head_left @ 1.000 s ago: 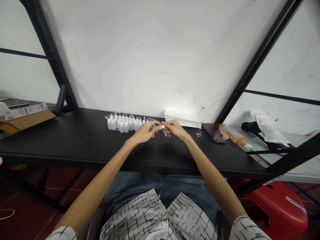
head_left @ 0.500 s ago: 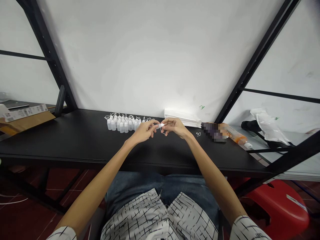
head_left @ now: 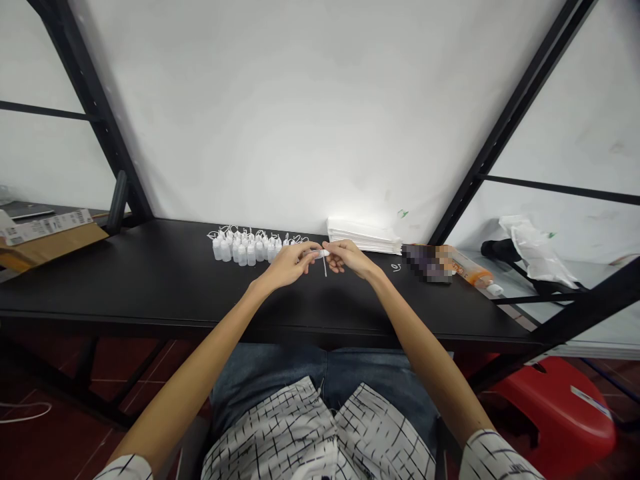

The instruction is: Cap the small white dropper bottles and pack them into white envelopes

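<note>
My left hand [head_left: 290, 263] and my right hand [head_left: 347, 257] meet above the black table [head_left: 150, 280], fingers pinched together on one small white bottle [head_left: 321, 253]. A thin white strap hangs down from it between my hands. Just behind and left of my hands stands a cluster of several small white bottles [head_left: 245, 248] with thin looped straps. A stack of white sheets [head_left: 364, 235] lies right behind my right hand, against the wall.
An orange tube [head_left: 474, 275] lies at the table's right end. A cardboard box [head_left: 47, 237] sits at the far left. Black frame posts rise at both sides. A red stool [head_left: 563, 410] stands low on the right, a crumpled white bag [head_left: 535, 253] beyond.
My hands stay in nearly the same spot with the small bottle. The thin white strap now hangs straight down from it between my fingers.
</note>
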`<action>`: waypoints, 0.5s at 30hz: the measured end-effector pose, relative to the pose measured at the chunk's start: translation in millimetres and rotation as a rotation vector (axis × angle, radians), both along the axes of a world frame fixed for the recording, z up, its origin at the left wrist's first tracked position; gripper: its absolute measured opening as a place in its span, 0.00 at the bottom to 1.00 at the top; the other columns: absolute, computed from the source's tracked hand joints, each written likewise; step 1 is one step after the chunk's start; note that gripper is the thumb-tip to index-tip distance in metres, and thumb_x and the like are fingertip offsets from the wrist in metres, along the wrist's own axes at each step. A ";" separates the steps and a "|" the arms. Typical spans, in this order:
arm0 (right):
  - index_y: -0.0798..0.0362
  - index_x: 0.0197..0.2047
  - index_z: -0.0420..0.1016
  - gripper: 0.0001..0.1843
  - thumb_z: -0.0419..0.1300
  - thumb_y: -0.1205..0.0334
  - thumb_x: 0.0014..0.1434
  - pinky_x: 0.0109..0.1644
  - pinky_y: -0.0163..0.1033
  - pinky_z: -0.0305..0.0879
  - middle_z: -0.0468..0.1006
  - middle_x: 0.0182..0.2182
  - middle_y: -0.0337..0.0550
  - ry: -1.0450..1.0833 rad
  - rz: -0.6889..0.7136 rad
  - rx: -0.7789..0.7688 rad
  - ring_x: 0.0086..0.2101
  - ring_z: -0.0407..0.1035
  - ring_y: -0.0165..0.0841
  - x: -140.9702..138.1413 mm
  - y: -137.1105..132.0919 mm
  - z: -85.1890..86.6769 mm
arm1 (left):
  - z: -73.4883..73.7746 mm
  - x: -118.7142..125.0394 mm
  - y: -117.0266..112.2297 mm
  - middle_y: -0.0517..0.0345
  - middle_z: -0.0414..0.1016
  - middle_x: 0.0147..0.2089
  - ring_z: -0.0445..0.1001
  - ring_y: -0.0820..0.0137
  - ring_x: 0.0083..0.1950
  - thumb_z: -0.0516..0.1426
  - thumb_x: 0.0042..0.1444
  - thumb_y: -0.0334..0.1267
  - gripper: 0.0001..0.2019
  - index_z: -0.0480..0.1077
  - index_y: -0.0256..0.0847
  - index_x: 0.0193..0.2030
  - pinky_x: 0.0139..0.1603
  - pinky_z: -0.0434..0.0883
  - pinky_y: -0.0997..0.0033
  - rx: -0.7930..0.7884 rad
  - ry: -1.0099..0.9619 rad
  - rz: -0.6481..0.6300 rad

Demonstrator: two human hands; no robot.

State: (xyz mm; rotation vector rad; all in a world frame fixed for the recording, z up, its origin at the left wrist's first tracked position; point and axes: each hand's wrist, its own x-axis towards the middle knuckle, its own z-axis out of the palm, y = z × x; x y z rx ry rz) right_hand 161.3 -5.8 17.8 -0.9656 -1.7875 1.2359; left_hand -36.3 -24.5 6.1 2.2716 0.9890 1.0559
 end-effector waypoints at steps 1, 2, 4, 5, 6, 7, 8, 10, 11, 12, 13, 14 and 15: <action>0.56 0.23 0.67 0.27 0.62 0.39 0.54 0.14 0.28 0.52 0.67 0.16 0.37 -0.007 -0.011 0.019 0.15 0.63 0.24 0.2 -0.4 0.6 | -0.5 -0.9 1.1 0.64 0.69 0.22 0.70 0.72 0.25 0.49 0.65 0.48 0.19 0.73 0.40 0.52 0.32 0.67 0.72 0.016 0.010 0.017; 0.57 0.25 0.69 0.26 0.63 0.40 0.54 0.15 0.28 0.52 0.69 0.17 0.38 -0.008 -0.018 0.046 0.16 0.63 0.24 0.6 -0.7 1.1 | -1.1 -1.7 2.4 0.63 0.70 0.22 0.70 0.71 0.25 0.49 0.65 0.48 0.20 0.72 0.40 0.53 0.33 0.67 0.72 0.034 0.024 0.036; 0.57 0.27 0.70 0.23 0.66 0.43 0.52 0.16 0.28 0.55 0.72 0.21 0.39 0.001 -0.014 0.093 0.18 0.66 0.24 1.5 -1.3 1.4 | -2.5 -2.9 4.7 0.61 0.72 0.26 0.71 0.70 0.27 0.49 0.65 0.49 0.21 0.72 0.40 0.55 0.36 0.67 0.70 0.071 0.061 0.077; 0.57 0.29 0.71 0.22 0.67 0.45 0.51 0.16 0.28 0.57 0.72 0.22 0.39 0.005 -0.007 0.102 0.19 0.67 0.25 2.0 -1.3 1.2 | -3.3 -3.2 5.7 0.60 0.74 0.28 0.72 0.70 0.28 0.49 0.65 0.48 0.21 0.72 0.40 0.56 0.37 0.68 0.69 0.087 0.080 0.090; 0.56 0.29 0.71 0.20 0.68 0.47 0.50 0.17 0.28 0.59 0.73 0.22 0.38 0.006 0.001 0.099 0.19 0.68 0.26 2.3 -1.2 0.7 | -3.9 -3.4 6.4 0.59 0.75 0.30 0.72 0.69 0.30 0.49 0.65 0.48 0.21 0.72 0.40 0.56 0.38 0.68 0.69 0.100 0.101 0.092; 0.56 0.30 0.71 0.19 0.68 0.48 0.49 0.17 0.29 0.60 0.72 0.22 0.37 0.006 0.009 0.089 0.19 0.68 0.26 2.4 -0.8 -0.1 | -4.5 -3.4 7.0 0.58 0.76 0.32 0.73 0.69 0.31 0.49 0.65 0.48 0.20 0.72 0.40 0.55 0.38 0.68 0.69 0.112 0.123 0.083; 0.56 0.30 0.70 0.18 0.67 0.49 0.49 0.17 0.29 0.60 0.71 0.21 0.36 0.008 0.015 0.077 0.19 0.68 0.27 2.3 -0.1 -1.2 | -4.9 -3.5 7.5 0.57 0.76 0.33 0.72 0.68 0.33 0.49 0.65 0.48 0.19 0.74 0.41 0.53 0.38 0.68 0.69 0.126 0.143 0.069; 0.56 0.28 0.70 0.16 0.66 0.52 0.50 0.16 0.29 0.58 0.69 0.19 0.35 0.018 0.015 0.068 0.18 0.67 0.27 1.3 1.8 -4.1 | -5.6 -3.7 8.2 0.57 0.76 0.35 0.72 0.68 0.34 0.49 0.65 0.47 0.17 0.76 0.42 0.47 0.37 0.68 0.70 0.160 0.168 0.042; 0.56 0.28 0.70 0.15 0.65 0.53 0.50 0.16 0.29 0.56 0.68 0.18 0.34 0.025 0.009 0.073 0.18 0.66 0.26 0.5 3.0 -5.7 | -5.9 -3.9 8.6 0.56 0.76 0.36 0.72 0.68 0.35 0.50 0.65 0.46 0.16 0.77 0.43 0.45 0.37 0.68 0.71 0.179 0.173 0.041; 0.56 0.27 0.70 0.15 0.65 0.53 0.50 0.16 0.28 0.55 0.68 0.18 0.34 0.029 0.000 0.080 0.17 0.66 0.26 -0.5 4.2 -7.4 | -6.2 -4.1 8.9 0.56 0.76 0.37 0.72 0.68 0.36 0.51 0.65 0.46 0.16 0.77 0.43 0.45 0.37 0.67 0.71 0.198 0.173 0.051; 0.56 0.26 0.69 0.15 0.65 0.52 0.51 0.16 0.28 0.54 0.67 0.17 0.34 0.028 -0.008 0.085 0.17 0.65 0.26 -1.4 5.3 -9.0 | -6.7 -4.3 9.2 0.55 0.76 0.38 0.72 0.67 0.37 0.52 0.64 0.45 0.15 0.77 0.43 0.46 0.37 0.67 0.71 0.216 0.167 0.069; 0.55 0.25 0.69 0.16 0.64 0.51 0.51 0.15 0.28 0.52 0.67 0.16 0.34 0.026 -0.018 0.087 0.17 0.64 0.25 -2.2 6.2 -10.4 | -7.2 -4.4 9.4 0.55 0.77 0.39 0.73 0.67 0.38 0.53 0.63 0.45 0.15 0.77 0.43 0.47 0.36 0.67 0.71 0.231 0.161 0.090; 0.55 0.23 0.69 0.18 0.64 0.49 0.52 0.15 0.28 0.51 0.66 0.16 0.35 0.023 -0.025 0.086 0.17 0.63 0.25 -3.0 6.8 -11.7 | -7.8 -4.2 9.5 0.54 0.77 0.41 0.73 0.67 0.38 0.54 0.63 0.44 0.14 0.77 0.43 0.49 0.36 0.67 0.71 0.245 0.155 0.109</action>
